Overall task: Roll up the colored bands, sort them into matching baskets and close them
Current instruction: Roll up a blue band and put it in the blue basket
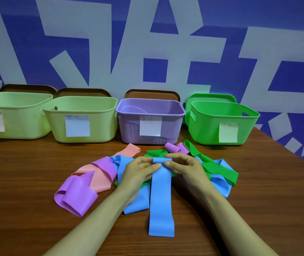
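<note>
left hand [138, 172], right hand [186, 168], fingers pinched, thumbs meeting

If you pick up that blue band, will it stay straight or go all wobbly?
Probably wobbly. The blue band lies flat and thin on the table, and the purple band beside it folds and curls, so it likely droops. It looks light. Both hands pinch its far end.

Wooden table [27, 200], four open baskets [81, 119], tangled colored bands [161, 200]
</note>
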